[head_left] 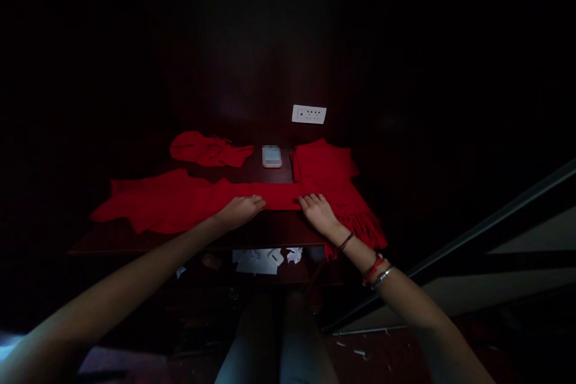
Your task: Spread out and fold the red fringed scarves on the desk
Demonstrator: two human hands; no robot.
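A red fringed scarf (pixel 281 197) lies stretched from side to side along a dark table, flat and narrow in the middle and bunched loosely at the left. Its tassels (pixel 362 228) hang near the right front corner. My left hand (pixel 243 210) is closed on the scarf's near edge, left of the middle. On the same edge, to the right, my right hand (pixel 318 213) has its fingers curled over the cloth. Both thumbs are mostly hidden. Behind my right hand is a folded red cloth (pixel 323 159); a crumpled red cloth (pixel 204 149) lies at the back left.
A phone-like device (pixel 272 156) with a lit screen lies between the two back cloths. A white socket panel (pixel 309 114) is on the wall behind. Below the tabletop (pixel 270 229), papers (pixel 249 261) and a small white object (pixel 275 257) sit on a shelf.
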